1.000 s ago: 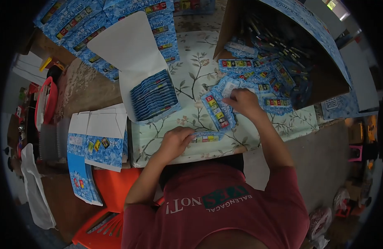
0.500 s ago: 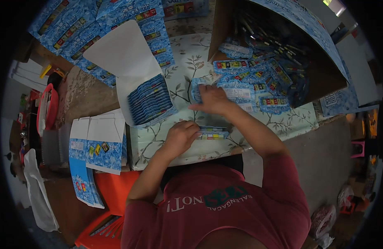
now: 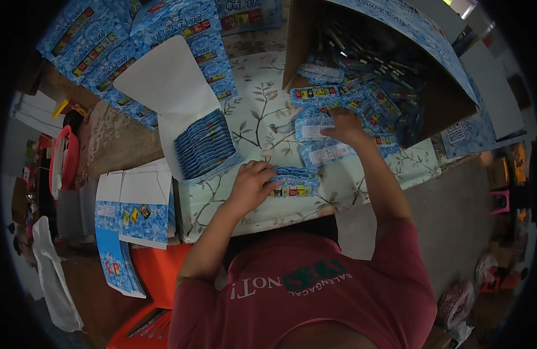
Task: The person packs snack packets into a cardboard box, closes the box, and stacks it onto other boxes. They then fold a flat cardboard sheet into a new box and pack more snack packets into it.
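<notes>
My left hand [image 3: 252,185] is closed round the left end of a small stack of blue sachets [image 3: 296,181] near the table's front edge. Further right, my right hand [image 3: 345,127] rests on loose blue sachets [image 3: 316,128] in front of the big carton; its fingertips are on a sachet, and whether they pinch it is hard to tell. To the left stands an open white-lidded box [image 3: 176,78] with a tight row of blue sachets [image 3: 204,145] inside. More sachets spill out of the large open carton [image 3: 448,119].
A floral cloth [image 3: 254,131] covers the table. Flattened printed boxes [image 3: 142,203] lie at the left edge, above an orange chair [image 3: 158,267]. Printed blue boxes [image 3: 106,52] are stacked at the back left. A red basket [image 3: 62,157] is at the far left.
My right hand moved left over the cloth, then back right onto the loose sachets. The stack at my left hand looks thicker. The whole view has shifted slightly.
</notes>
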A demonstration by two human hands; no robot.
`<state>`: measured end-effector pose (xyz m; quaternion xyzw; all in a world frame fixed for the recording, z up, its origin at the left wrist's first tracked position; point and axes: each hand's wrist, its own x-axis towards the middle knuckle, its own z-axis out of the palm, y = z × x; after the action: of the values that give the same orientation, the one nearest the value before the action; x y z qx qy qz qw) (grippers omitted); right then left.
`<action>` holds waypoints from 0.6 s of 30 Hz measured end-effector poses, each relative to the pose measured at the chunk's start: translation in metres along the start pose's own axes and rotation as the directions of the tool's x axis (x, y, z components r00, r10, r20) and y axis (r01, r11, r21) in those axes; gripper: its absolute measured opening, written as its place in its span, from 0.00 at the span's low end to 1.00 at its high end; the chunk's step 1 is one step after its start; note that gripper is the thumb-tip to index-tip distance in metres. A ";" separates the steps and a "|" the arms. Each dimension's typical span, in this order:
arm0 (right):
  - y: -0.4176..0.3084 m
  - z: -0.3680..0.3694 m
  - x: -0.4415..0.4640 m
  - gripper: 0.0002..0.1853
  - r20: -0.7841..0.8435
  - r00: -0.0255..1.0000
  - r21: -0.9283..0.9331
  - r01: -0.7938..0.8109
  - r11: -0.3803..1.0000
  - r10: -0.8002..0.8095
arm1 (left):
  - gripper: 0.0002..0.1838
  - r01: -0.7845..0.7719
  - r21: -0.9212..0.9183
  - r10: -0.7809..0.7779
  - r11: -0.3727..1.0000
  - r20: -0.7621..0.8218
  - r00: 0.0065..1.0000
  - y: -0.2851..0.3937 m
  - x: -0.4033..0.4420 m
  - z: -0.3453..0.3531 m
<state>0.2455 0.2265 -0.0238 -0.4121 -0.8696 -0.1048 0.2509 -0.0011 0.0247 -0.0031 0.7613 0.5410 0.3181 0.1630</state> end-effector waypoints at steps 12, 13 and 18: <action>-0.139 -0.059 -0.057 0.17 0.469 0.881 0.630 -0.379 0.678 0.057 | 0.16 0.344 0.045 -0.297 0.938 -0.406 0.864 0.006 -0.005 0.020; -0.144 -0.058 -0.056 0.23 0.304 0.952 0.677 -0.192 0.711 -0.033 | 0.21 0.334 -0.032 -0.321 0.942 -0.370 0.871 0.008 -0.002 0.019; -0.076 -0.031 -0.040 0.19 0.375 0.927 0.598 -0.251 0.761 0.010 | 0.31 0.394 0.085 -0.368 0.915 -0.222 0.903 0.007 -0.005 0.013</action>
<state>0.2197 0.1396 -0.0171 -0.3750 -0.8522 0.2886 0.2234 0.0116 0.0186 -0.0101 0.6134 0.7124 0.3202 0.1173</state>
